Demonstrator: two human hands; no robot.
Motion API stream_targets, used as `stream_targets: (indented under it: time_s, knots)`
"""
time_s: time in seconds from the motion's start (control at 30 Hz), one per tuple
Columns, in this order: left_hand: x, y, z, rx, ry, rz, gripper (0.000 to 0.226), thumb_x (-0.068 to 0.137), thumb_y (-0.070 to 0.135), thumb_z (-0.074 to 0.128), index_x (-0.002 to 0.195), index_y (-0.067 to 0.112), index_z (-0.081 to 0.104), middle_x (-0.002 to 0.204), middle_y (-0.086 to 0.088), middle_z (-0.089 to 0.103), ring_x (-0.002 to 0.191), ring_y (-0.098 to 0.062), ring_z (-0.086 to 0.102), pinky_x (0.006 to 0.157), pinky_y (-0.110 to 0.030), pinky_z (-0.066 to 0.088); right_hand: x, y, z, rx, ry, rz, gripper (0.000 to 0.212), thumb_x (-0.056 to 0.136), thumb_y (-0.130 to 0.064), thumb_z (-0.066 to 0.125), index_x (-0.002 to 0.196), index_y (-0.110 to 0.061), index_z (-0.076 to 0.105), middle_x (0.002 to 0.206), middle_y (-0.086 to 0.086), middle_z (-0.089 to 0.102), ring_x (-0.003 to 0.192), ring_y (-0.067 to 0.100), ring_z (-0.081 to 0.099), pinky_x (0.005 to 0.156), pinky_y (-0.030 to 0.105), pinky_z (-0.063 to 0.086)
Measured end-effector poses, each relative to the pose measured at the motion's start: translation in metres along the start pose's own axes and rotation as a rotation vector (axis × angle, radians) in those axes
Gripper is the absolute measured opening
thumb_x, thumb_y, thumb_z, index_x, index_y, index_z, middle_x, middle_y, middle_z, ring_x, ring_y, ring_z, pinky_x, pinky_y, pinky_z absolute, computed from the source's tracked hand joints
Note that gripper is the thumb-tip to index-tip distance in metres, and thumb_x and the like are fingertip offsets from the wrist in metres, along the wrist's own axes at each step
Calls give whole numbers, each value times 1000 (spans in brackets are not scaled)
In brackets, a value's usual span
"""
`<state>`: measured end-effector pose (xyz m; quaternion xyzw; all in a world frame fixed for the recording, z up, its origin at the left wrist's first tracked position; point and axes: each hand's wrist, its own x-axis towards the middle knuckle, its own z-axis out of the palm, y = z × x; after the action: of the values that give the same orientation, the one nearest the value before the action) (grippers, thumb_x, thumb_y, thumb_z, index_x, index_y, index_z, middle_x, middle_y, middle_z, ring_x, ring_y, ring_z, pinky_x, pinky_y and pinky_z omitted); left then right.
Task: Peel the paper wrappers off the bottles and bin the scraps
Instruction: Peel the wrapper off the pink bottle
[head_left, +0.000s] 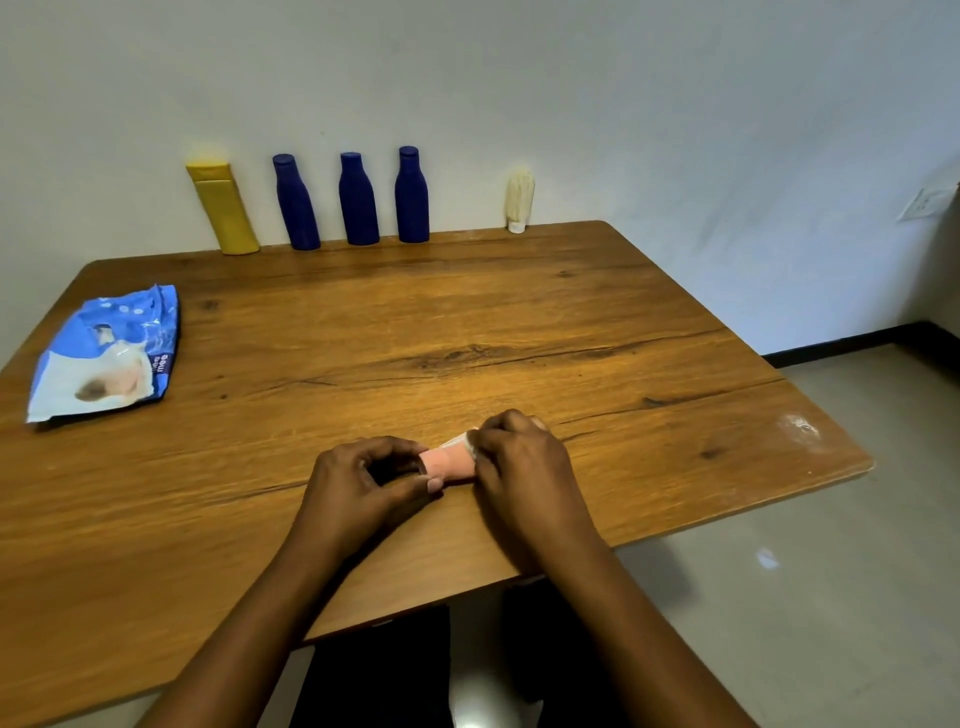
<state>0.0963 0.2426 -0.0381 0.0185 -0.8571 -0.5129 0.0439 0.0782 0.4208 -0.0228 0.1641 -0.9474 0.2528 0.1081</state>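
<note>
- Small pink bottle (449, 464) is held between both hands, just above the near part of the counter (467, 322).
- Left hand (363, 483): fingers (434, 486) curled, thumb and fingertips pinched on the bottle's left end.
- Right hand (519, 467): fingers (488, 441) curled over the right end and clamped there; a pale strip shows at their tips, cap or lifted paper cannot be told.
- Long axis runs from the left fingers to the right fingers, lying near flat, with the right end tipped slightly away from the person. Which end is the cap is hidden.
- Pink wrapper appears to be on most of the body between the fingers, so the peel is judged barely started.
- Well beyond the fingers, against the wall: yellow bottle (223, 210) and three blue bottles (358, 200), judged bare and finished. Beyond the right fingers a pale bottle (519, 200) looks wrapped, likely left to do.
- Blue packet (106, 353) lies far out past the left fingers.
- No bin and no scraps are seen; binning is judged left to do.
</note>
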Motion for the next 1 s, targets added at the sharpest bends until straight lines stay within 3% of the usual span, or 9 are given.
stream_targets:
  time_s: [0.13,0.27,0.5,0.67,0.73,0.87,1.0]
  knots:
    - [-1,1,-1,-7,-7,8,29,66,17,85,89,29,74,85,15,73,83,-1,68,76,-25,53,-4,-22,6,173,-23,-64,26,92,-18,56,116,-16,67,113,0,59,104,15,51,83,22,39]
    - [-1,1,-1,33,-12,54,28,68,12,82,88,30,73,85,14,72,82,1,67,76,-26,55,-9,-31,12,125,-82,-207,26,90,-13,58,114,-14,67,113,2,59,104,17,47,78,22,35]
    - [3,3,1,9,-3,-1,36,62,17,88,91,30,71,92,11,71,88,1,66,79,-19,53,10,30,-10,5,8,55,23,90,-13,57,109,-15,69,103,4,63,95,19,56,77,28,42]
    - [2,4,3,31,1,-2,36,63,17,87,95,25,72,94,11,70,89,0,65,80,-19,52,17,24,-7,2,42,155,26,91,-14,54,114,-15,66,108,5,63,99,17,55,81,26,42]
    - [1,3,2,32,1,6,35,64,16,87,94,25,72,93,11,71,89,-1,65,80,-21,52,12,5,-1,62,32,92,27,93,-17,53,117,-17,64,113,2,60,102,14,52,82,22,38]
    - [0,0,3,17,9,33,32,66,10,83,91,26,71,85,8,71,84,-5,67,74,-24,52,3,-30,9,110,-45,-130,25,95,-19,50,117,-17,63,111,1,56,102,14,45,80,27,40]
    - [0,1,4,62,22,25,38,63,13,87,95,25,70,87,6,68,81,-4,63,71,-21,53,10,1,5,-10,-13,-90,26,94,-17,51,117,-17,62,110,1,56,101,15,45,79,28,41]
